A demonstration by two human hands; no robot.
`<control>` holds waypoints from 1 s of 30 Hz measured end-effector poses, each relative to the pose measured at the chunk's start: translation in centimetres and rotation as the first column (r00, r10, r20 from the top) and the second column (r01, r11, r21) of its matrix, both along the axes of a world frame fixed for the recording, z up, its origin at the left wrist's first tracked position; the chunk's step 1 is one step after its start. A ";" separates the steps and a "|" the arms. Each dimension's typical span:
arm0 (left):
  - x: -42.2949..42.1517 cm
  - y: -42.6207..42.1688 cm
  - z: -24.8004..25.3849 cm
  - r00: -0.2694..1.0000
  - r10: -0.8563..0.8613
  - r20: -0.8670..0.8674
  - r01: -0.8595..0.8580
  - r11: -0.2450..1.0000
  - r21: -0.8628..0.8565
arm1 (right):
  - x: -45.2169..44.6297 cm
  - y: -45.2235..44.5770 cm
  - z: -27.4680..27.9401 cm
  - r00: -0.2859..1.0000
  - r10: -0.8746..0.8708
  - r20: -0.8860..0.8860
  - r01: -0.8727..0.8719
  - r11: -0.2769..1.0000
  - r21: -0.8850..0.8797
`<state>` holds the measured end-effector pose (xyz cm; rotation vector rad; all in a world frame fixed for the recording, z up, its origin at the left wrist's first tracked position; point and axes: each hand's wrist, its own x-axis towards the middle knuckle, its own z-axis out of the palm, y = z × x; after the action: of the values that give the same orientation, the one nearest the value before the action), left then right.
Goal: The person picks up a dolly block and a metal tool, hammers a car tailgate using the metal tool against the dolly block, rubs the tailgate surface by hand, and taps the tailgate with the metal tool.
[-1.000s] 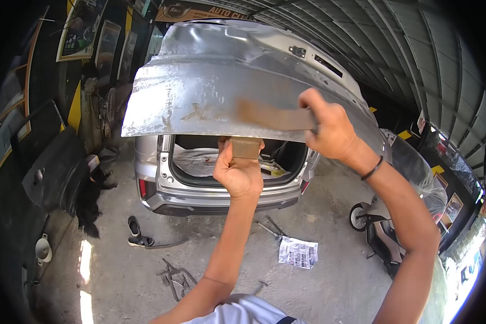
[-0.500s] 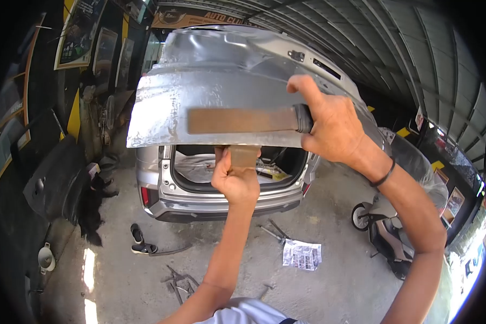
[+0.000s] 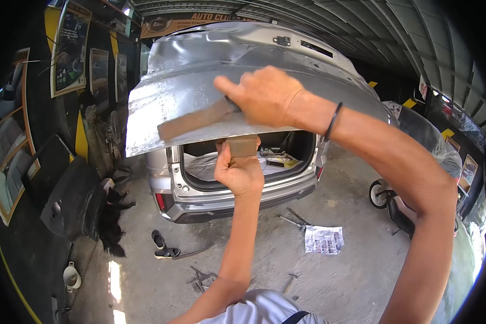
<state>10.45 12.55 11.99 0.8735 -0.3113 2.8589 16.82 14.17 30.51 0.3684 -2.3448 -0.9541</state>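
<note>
My right hand (image 3: 269, 97) is wrapped round the dark handle of a flat brown metal slapper (image 3: 193, 120), its thumb stretched out to the left. The slapper's blade slants down to the left across the raised silver tailgate (image 3: 186, 89), near its lower edge; whether it touches the metal I cannot tell. Patches of the tailgate are scuffed and its surface looks uneven. Below that edge, my left hand (image 3: 238, 171) grips a brownish dolly block (image 3: 243, 146) from underneath. The block's upper side meets or passes behind the panel edge.
The car's open boot (image 3: 200, 164) and rear bumper (image 3: 237, 208) lie behind my left hand. On the floor are sandals (image 3: 164, 249), a printed sheet (image 3: 324, 240), metal tools (image 3: 202, 279) and a hammer (image 3: 290, 282). A motorbike (image 3: 397, 213) stands right, a dark panel (image 3: 75, 202) left.
My right hand has moved left over the tailgate, and the slapper has gone from level to slanting down leftward. The left hand keeps the block under the edge. The view has shifted slightly.
</note>
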 end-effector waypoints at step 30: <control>0.0 0.4 2.3 0.987 0.140 0.083 -0.142 0.990 0.016 | 6.7 3.7 0.6 0.998 -0.022 -0.067 0.004 0.966 -0.257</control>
<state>10.40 12.95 14.29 0.8155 -0.3024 3.0332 23.51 17.90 31.12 0.2131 -2.3717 -0.6459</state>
